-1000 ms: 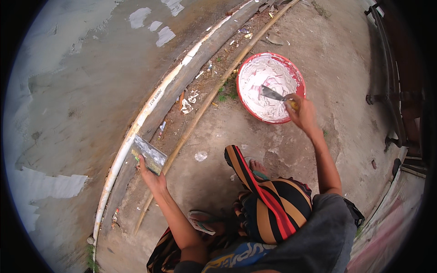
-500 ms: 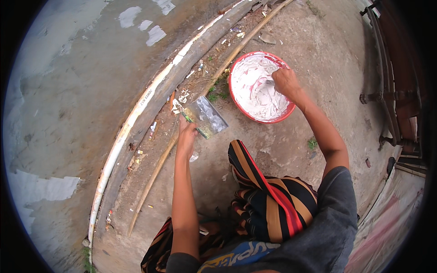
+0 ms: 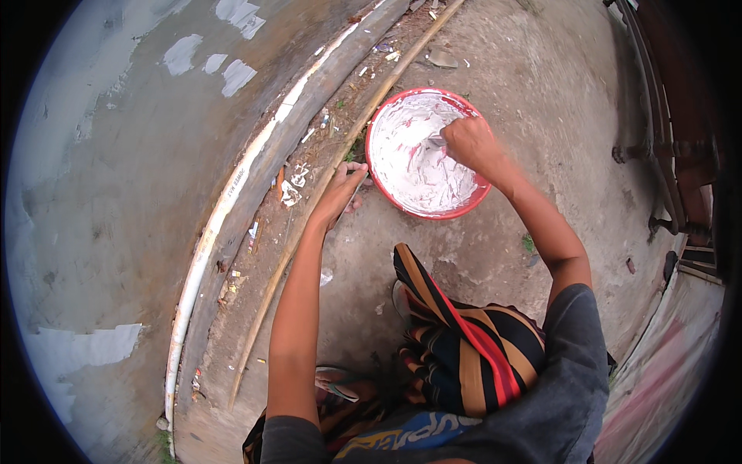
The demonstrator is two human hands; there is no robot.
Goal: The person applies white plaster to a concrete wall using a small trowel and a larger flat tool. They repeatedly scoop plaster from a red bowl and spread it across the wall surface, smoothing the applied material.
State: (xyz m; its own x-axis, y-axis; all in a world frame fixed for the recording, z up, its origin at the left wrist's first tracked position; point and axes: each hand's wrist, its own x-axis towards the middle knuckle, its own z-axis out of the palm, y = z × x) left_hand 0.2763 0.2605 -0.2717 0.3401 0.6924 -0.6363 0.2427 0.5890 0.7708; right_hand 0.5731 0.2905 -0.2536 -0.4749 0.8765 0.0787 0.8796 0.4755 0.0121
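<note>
Right hand: fist closed round a scraper, handle hidden in the grip, blade at the white paste in the red basin. Left hand: gripping a flat plate, seen nearly edge-on, just beside the basin's left rim; can't tell if they touch. Basin sits on the ground, right of a long pole.

Handling, my read: scraper light, blade thin and probably a bit springy; hold by the handle, close to the blade for control. Paste looks soft, thick, sticky; smears will make grips slippery. Plate looks thin, stiff, light; grip at the back, keep fingers off the face. Basin likely heavy with that load; take it by opposite sides of the rim.
</note>
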